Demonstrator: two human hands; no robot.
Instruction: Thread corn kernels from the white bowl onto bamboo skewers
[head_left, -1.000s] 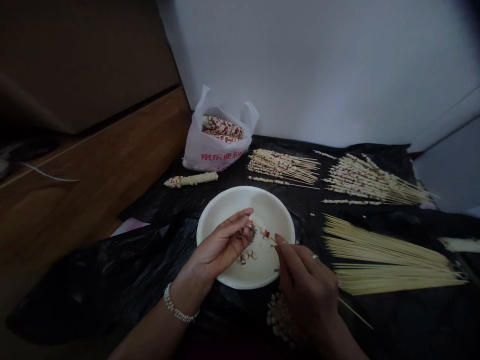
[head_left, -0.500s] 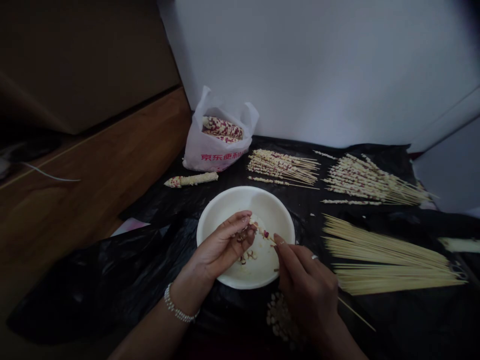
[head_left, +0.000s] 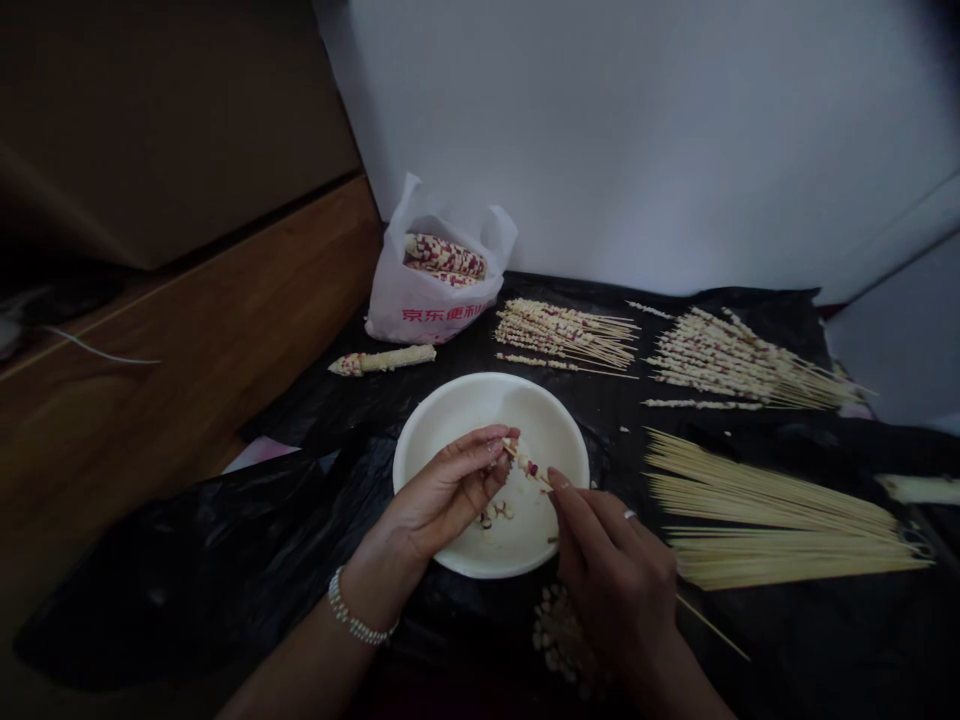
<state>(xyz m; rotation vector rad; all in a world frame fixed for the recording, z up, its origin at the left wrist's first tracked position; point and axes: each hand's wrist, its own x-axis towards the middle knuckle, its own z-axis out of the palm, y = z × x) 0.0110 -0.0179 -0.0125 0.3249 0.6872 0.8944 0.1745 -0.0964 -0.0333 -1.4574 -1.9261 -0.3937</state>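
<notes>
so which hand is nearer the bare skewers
Right. The right hand is just beside the left ends of the bare skewers; the left hand is farther left, over the white bowl.

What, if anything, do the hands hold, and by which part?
The right hand grips a stick just behind the kernels on it. The left hand is at the stick's tip; whether it pinches anything is unclear.

Seemingly home room: wood-toned surface [head_left: 247, 310], pale wall [head_left: 615, 140].
</notes>
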